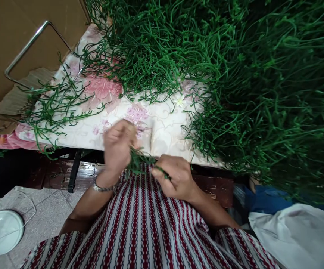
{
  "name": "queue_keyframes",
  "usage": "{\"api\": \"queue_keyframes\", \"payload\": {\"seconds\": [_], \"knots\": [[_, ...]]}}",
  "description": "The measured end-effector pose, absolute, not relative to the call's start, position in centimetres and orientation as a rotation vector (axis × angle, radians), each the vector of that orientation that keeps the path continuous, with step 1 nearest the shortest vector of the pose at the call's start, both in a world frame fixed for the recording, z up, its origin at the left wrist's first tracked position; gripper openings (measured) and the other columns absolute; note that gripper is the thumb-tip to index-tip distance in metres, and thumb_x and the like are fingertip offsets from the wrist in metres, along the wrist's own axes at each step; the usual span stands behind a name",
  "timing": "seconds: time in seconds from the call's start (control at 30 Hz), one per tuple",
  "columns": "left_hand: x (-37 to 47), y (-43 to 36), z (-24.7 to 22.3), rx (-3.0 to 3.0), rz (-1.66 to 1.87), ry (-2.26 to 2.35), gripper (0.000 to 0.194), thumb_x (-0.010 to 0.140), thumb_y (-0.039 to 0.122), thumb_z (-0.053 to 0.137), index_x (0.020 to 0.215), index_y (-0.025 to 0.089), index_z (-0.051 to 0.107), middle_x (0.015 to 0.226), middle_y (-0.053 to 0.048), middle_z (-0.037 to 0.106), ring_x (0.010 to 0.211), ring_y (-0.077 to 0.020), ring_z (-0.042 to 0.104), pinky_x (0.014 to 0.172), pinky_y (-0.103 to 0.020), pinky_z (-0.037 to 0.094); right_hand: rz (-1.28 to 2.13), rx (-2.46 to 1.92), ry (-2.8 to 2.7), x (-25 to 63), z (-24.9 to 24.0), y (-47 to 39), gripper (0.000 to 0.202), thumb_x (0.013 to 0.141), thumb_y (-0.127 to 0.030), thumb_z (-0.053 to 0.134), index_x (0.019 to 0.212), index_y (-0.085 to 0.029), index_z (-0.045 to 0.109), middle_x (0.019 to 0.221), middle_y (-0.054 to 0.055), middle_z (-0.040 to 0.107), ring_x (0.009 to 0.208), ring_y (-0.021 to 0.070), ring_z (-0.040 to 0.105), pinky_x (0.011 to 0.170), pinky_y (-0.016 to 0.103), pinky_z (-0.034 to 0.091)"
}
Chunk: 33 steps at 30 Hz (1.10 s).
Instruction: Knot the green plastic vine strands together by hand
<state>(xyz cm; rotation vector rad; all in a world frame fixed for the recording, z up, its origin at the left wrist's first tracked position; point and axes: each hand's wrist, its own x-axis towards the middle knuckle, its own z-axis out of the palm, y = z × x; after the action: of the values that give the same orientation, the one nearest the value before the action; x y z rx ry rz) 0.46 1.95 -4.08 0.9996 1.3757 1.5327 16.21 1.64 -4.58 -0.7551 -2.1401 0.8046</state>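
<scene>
Close to my lap, my right hand point(175, 176) is closed around a small bunch of thin green stems point(139, 161). The stems stick out of its left side toward my other hand. My left hand point(117, 145), smeared by motion, is raised just left of the bunch with its fingers curled together. What its fingertips grip, if anything, cannot be made out. Beyond both hands lies a flowered cloth point(162, 130). On its left part is a loose scatter of green stems point(52, 112).
A large heap of green stems point(178, 45) covers the back and right of the cloth. At the left stand a cardboard box point(33, 22) and a bent metal rod point(27, 52). A white round object point(3, 233) sits on the floor; white fabric point(299, 235) lies at lower right.
</scene>
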Motion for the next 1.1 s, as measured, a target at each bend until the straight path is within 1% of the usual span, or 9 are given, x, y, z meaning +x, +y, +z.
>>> {"api": "queue_keyframes", "payload": {"seconds": [0.1, 0.2, 0.3, 0.47, 0.67, 0.77, 0.87, 1.0, 1.1], "knots": [[-0.2, 2.5, -3.8, 1.065, 1.468, 1.357, 0.025, 0.080, 0.033, 0.058, 0.063, 0.018, 0.047, 0.055, 0.003, 0.042, 0.049, -0.0078, 0.038, 0.045, -0.021, 0.032, 0.789, -0.780, -2.114, 17.3, -4.0, 1.9, 0.016, 0.084, -0.020, 0.047, 0.069, -0.018, 0.052, 0.055, -0.002, 0.044, 0.051, 0.0097, 0.041, 0.047, 0.024, 0.034], [-0.2, 2.6, -3.4, 1.096, 1.275, 1.242, 0.030, 0.079, 0.035, 0.060, 0.059, 0.016, 0.047, 0.054, 0.003, 0.042, 0.049, -0.0077, 0.038, 0.044, -0.021, 0.030, 0.627, -0.884, -2.069, 18.8, -2.5, 3.4, 0.005, 0.080, -0.020, 0.054, 0.078, -0.019, 0.058, 0.082, 0.005, 0.054, 0.072, 0.0141, 0.051, 0.060, 0.028, 0.043], [0.1, 2.5, -3.4, 1.056, 1.278, 1.180, 0.029, 0.080, 0.034, 0.058, 0.061, 0.016, 0.047, 0.057, 0.002, 0.043, 0.050, -0.0076, 0.040, 0.044, -0.021, 0.030, 0.668, -0.864, -2.037, 19.9, -1.3, 4.5, 0.009, 0.083, -0.023, 0.052, 0.077, -0.018, 0.057, 0.105, 0.009, 0.054, 0.091, 0.0198, 0.053, 0.075, 0.036, 0.046], [0.5, 2.8, -3.3, 1.170, 1.278, 1.166, 0.029, 0.081, 0.035, 0.057, 0.060, 0.016, 0.051, 0.064, 0.000, 0.047, 0.057, -0.0094, 0.043, 0.050, -0.023, 0.033, 0.846, -0.826, -1.861, 19.3, -0.9, 4.3, 0.011, 0.088, -0.022, 0.045, 0.091, -0.019, 0.055, 0.072, 0.003, 0.059, 0.063, 0.0136, 0.056, 0.062, 0.029, 0.048], [0.9, 3.3, -3.1, 1.285, 1.335, 1.210, 0.025, 0.083, 0.030, 0.055, 0.062, 0.016, 0.055, 0.066, 0.000, 0.047, 0.062, -0.0094, 0.044, 0.057, -0.024, 0.035, 0.398, -0.870, -2.411, 16.9, -0.8, 3.5, 0.025, 0.085, -0.032, 0.053, 0.102, -0.014, 0.057, 0.075, 0.005, 0.062, 0.063, 0.0137, 0.054, 0.056, 0.027, 0.041], [1.0, 3.3, -3.3, 1.197, 1.342, 1.184, 0.025, 0.083, 0.032, 0.054, 0.065, 0.016, 0.054, 0.065, 0.002, 0.046, 0.053, -0.0066, 0.041, 0.050, -0.022, 0.032, 0.277, -0.925, -2.572, 16.2, -1.7, 3.7, 0.022, 0.085, -0.034, 0.052, 0.092, -0.015, 0.060, 0.071, 0.003, 0.059, 0.059, 0.0128, 0.051, 0.055, 0.026, 0.039], [0.8, 3.1, -3.1, 1.169, 1.298, 1.151, 0.021, 0.084, 0.033, 0.053, 0.073, 0.016, 0.057, 0.067, 0.002, 0.048, 0.050, -0.0058, 0.042, 0.047, -0.021, 0.032, 0.314, -0.884, -2.520, 16.4, -2.6, 3.9, 0.016, 0.086, -0.027, 0.051, 0.079, -0.016, 0.060, 0.065, 0.001, 0.056, 0.057, 0.0111, 0.049, 0.057, 0.024, 0.039], [0.2, 2.4, -2.2, 1.311, 1.345, 1.322, 0.018, 0.081, 0.031, 0.056, 0.091, 0.016, 0.060, 0.085, -0.003, 0.054, 0.078, -0.0124, 0.052, 0.068, -0.023, 0.041, 0.446, -0.868, -2.346, 16.9, -3.2, 4.1, 0.009, 0.085, -0.022, 0.053, 0.083, -0.015, 0.058, 0.068, 0.002, 0.060, 0.063, 0.0107, 0.054, 0.057, 0.022, 0.040], [-0.2, 1.6, -2.2, 1.440, 1.252, 1.330, 0.012, 0.079, 0.026, 0.059, 0.085, 0.015, 0.059, 0.082, -0.003, 0.053, 0.075, -0.0123, 0.049, 0.066, -0.024, 0.040, 0.501, -0.858, -2.264, 16.9, -3.4, 3.9, 0.007, 0.083, -0.020, 0.055, 0.083, -0.014, 0.058, 0.068, 0.002, 0.061, 0.061, 0.0105, 0.055, 0.056, 0.021, 0.042]]}}
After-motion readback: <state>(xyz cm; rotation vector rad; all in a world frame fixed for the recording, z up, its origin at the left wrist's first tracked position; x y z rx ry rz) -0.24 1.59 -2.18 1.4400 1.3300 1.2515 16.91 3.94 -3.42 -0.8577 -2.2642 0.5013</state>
